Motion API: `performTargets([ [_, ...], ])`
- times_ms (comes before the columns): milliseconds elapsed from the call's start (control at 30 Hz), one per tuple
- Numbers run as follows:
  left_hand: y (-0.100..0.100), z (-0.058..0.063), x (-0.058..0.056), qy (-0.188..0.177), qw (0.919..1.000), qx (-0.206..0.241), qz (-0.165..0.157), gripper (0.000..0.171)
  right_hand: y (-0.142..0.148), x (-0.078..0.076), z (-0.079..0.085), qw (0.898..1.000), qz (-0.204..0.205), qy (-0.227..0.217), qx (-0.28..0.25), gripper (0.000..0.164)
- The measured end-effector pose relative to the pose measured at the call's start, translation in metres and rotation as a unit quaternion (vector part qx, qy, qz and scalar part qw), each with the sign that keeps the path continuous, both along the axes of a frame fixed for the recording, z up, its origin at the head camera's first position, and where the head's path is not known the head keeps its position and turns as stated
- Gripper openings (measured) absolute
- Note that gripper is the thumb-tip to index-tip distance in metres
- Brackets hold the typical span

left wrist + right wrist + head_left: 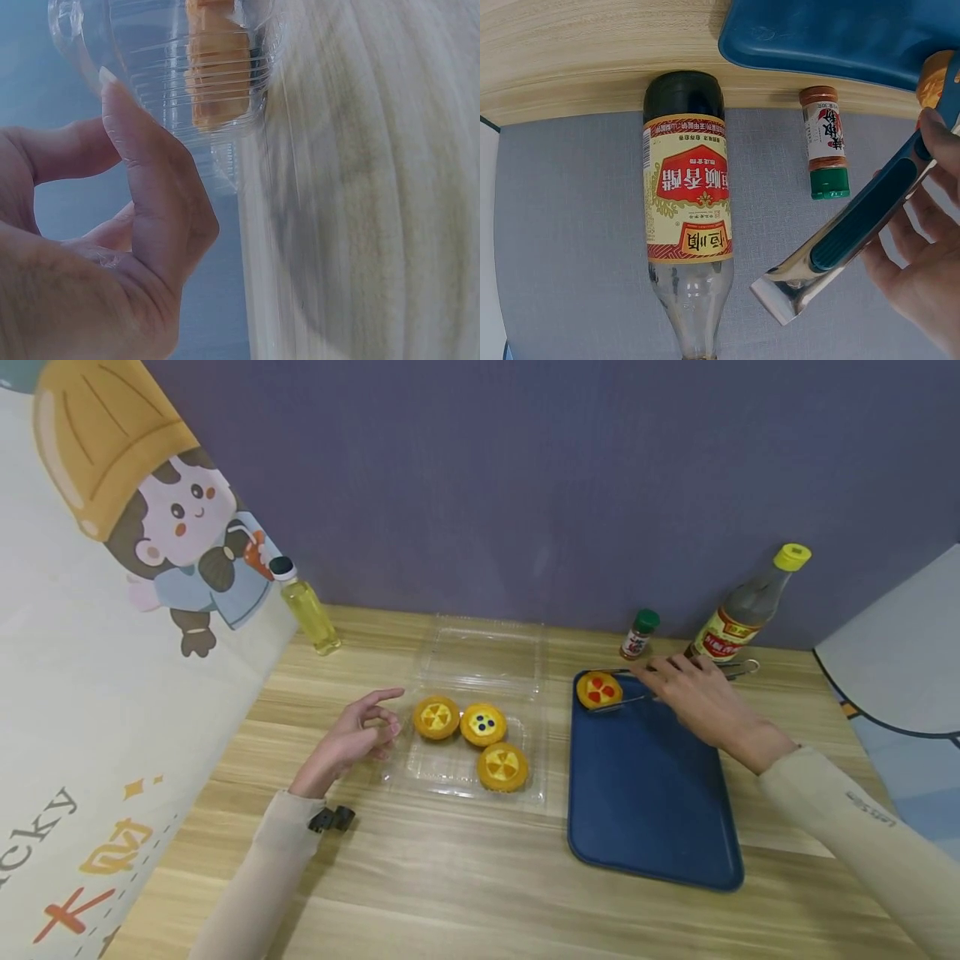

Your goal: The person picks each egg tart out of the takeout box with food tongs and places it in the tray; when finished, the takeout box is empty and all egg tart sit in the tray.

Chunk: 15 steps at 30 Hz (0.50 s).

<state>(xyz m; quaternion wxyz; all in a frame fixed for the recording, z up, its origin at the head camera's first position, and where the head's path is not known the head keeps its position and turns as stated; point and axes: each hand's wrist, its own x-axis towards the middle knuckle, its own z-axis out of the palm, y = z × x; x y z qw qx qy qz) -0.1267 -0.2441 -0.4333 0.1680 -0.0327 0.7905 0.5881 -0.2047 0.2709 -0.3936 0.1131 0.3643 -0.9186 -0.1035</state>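
My right hand [697, 697] grips a pair of metal tongs [862, 217] with blue handle grips. The tongs' ends lie on either side of an egg tart with red pieces [600, 690], at the far left corner of the blue tray [645, 810]. Whether they squeeze the tart, I cannot tell. Beside the clear plastic box [442, 772], my left hand [348, 739] holds nothing, its fingers loosely bent. In the left wrist view a fingertip is close to the box's edge; contact is unclear. Inside are two tarts with orange wedges [436, 717] [502, 767] and one with blue dots [483, 724].
The box's clear lid [483, 652] lies folded back towards the wall. Behind the tray stand a small green-capped spice jar [637, 635] and a yellow-capped vinegar bottle [727, 631]. A bottle of yellow oil [311, 614] stands at the back left of the wooden table [450, 877].
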Motion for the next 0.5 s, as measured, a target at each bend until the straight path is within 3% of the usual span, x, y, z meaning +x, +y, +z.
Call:
performTargets([
  [500,-0.0006,-0.0009,0.0002,-0.002,1.0,0.001,0.0,0.07,0.0013,0.0036,0.0025,1.0,0.004,0.015,-0.016,0.067],
])
